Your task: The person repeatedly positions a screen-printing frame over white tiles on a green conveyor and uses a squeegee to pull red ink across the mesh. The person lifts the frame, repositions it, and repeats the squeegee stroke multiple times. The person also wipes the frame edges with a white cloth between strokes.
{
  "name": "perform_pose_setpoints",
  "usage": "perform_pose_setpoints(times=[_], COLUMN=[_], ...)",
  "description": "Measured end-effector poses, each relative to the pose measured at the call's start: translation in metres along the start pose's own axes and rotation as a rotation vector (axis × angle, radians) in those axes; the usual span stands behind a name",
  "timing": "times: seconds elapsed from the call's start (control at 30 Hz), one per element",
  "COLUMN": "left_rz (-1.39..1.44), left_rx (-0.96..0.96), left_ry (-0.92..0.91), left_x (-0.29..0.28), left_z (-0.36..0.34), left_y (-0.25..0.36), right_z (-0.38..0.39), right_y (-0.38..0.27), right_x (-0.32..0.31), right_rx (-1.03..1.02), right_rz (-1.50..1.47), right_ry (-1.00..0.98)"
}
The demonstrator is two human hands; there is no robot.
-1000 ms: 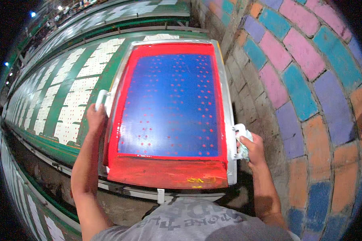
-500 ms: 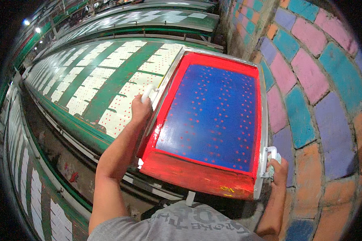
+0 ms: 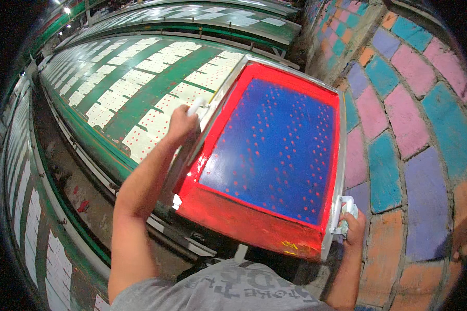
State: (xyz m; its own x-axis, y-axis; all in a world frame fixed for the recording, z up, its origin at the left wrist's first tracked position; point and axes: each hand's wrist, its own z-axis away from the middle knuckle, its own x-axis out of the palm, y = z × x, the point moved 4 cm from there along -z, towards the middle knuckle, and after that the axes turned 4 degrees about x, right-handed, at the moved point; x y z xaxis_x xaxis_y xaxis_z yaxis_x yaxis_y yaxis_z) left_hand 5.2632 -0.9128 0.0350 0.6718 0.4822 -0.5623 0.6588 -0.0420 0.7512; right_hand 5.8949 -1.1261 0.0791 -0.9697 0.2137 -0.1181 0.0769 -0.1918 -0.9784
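Note:
A screen-printing frame [image 3: 341, 129] lies tilted in front of me, with metal sides and a blue mesh [image 3: 272, 155] dotted with rows of small red spots. Red ink coats the border around the mesh, thickest on the near strip [image 3: 244, 223]. My left hand [image 3: 182, 124] is closed round a white handle [image 3: 196, 106] on the frame's left side. On the right side, near the front corner, my right hand [image 3: 355, 231] grips another white handle [image 3: 347, 201]. A crumpled pale piece [image 3: 342, 228], perhaps cloth or plastic, shows between that hand and the frame.
A long green printing table [image 3: 124, 116] stretches away to the left, carrying rows of white pieces [image 3: 163, 111], the nearest printed with red dots. A painted brick wall [image 3: 407, 129] stands close on my right. Another table [image 3: 28, 207] runs along the far left, across a dark aisle [image 3: 80, 176].
The frame appears turned slightly clockwise, its near end shifted a little left in view. Both hands stay on their handles. The surroundings have shifted with the head's movement.

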Motion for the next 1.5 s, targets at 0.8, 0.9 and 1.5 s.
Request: perform_pose_setpoints(times=[0.8, 0.9, 1.5], left_rz=[-0.881, -0.85, -0.455], left_rx=[-0.216, -0.302, -0.362], left_ry=[0.44, 0.402, 0.691], left_x=[-0.2, -0.19, -0.098], left_z=[-0.113, -0.114, -0.176], left_y=[0.082, 0.072, -0.015], right_z=[-0.099, -0.118, -0.243], right_y=[0.001, 0.002, -0.033], right_x=[0.152, 0.16, 0.177], right_rx=[0.028, 0.061, 0.087], right_rz=[-0.044, 0.052, 0.255], right_ry=[-1.066, -1.137, -1.303])
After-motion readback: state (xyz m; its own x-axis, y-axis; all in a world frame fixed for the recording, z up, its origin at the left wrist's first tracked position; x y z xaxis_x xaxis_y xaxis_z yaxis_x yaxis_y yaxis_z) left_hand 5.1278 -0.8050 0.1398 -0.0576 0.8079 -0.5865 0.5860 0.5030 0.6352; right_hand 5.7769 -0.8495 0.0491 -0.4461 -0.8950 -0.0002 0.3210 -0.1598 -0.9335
